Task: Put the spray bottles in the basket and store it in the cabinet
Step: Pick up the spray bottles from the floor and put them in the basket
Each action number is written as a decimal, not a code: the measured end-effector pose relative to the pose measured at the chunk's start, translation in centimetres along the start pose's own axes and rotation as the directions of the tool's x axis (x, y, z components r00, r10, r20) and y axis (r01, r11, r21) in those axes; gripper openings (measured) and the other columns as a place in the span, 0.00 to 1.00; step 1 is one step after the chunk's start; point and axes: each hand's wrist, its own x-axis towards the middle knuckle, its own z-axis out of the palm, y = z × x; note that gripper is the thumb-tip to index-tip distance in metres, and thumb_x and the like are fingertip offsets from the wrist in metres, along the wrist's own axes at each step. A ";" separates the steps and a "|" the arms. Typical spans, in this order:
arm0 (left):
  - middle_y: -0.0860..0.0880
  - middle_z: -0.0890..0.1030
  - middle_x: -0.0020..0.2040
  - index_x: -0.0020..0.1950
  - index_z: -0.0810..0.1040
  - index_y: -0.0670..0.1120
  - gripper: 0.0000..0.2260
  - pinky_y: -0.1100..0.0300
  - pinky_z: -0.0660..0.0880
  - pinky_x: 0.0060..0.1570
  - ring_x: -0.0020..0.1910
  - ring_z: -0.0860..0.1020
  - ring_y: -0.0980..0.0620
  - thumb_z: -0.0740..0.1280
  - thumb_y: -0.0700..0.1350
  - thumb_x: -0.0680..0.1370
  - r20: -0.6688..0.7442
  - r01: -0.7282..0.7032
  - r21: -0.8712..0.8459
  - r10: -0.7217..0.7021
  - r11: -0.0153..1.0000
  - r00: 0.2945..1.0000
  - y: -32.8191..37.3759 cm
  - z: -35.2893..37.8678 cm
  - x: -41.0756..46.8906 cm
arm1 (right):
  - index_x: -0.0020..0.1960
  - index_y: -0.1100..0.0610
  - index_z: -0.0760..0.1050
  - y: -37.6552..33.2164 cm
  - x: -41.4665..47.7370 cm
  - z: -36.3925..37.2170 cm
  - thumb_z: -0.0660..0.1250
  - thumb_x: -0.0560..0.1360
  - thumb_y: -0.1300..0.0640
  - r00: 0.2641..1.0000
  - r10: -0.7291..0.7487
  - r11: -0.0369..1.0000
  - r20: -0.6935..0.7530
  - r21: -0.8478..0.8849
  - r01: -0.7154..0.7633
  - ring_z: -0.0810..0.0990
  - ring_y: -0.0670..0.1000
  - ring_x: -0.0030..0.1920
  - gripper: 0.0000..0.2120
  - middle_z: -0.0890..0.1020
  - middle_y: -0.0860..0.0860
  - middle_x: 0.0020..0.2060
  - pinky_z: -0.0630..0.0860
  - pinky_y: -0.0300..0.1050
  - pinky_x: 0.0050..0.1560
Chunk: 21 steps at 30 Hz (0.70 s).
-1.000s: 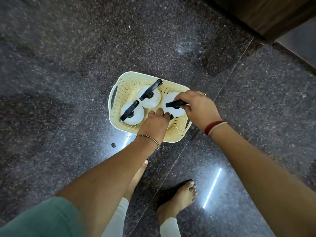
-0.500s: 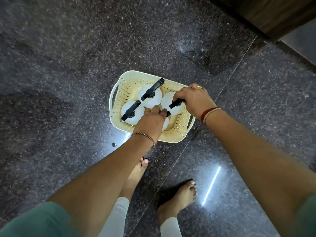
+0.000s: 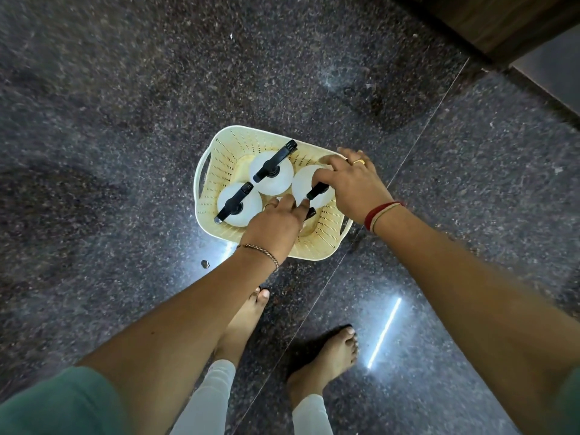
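A cream plastic basket, rounded-rectangular with perforated walls and a slot handle, sits on the polished speckled dark granite floor. Inside stand 4 round white spray bottles with black trigger heads: the left bottle, the rear bottle, the right bottle; a 4th is mostly hidden under the left hand, fingers curled there, grip unclear. The right hand spreads its fingers loosely over the right bottle's top.
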 end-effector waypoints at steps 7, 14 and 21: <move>0.40 0.74 0.66 0.69 0.68 0.47 0.26 0.41 0.68 0.61 0.66 0.68 0.40 0.57 0.59 0.76 -0.534 -0.086 0.052 0.100 0.995 0.840 -3.7 -2.8 -2.7 | 0.76 0.48 0.51 -3.7 -3.2 0.1 0.63 0.69 0.62 0.842 0.394 0.898 -0.369 0.352 -0.265 0.50 0.60 0.76 0.39 0.53 0.55 0.77 0.51 0.64 0.73; 0.36 0.47 0.77 0.77 0.44 0.48 0.39 0.33 0.44 0.68 0.75 0.46 0.34 0.60 0.62 0.75 -0.526 0.321 -0.123 -0.336 0.939 0.781 -10.8 -5.8 1.0 | 0.77 0.52 0.39 -4.8 -3.4 3.7 0.65 0.72 0.40 0.773 0.532 0.841 -0.347 0.320 -0.436 0.42 0.61 0.76 0.46 0.45 0.60 0.77 0.42 0.69 0.70; 0.42 0.54 0.77 0.77 0.41 0.53 0.49 0.39 0.59 0.70 0.75 0.57 0.39 0.74 0.55 0.69 0.174 0.652 -0.624 -0.736 0.431 0.654 -14.0 -1.5 2.7 | 0.76 0.49 0.34 -3.8 -3.0 7.3 0.70 0.59 0.29 0.633 0.774 0.414 -0.028 0.778 -0.472 0.43 0.62 0.76 0.62 0.38 0.54 0.77 0.47 0.71 0.69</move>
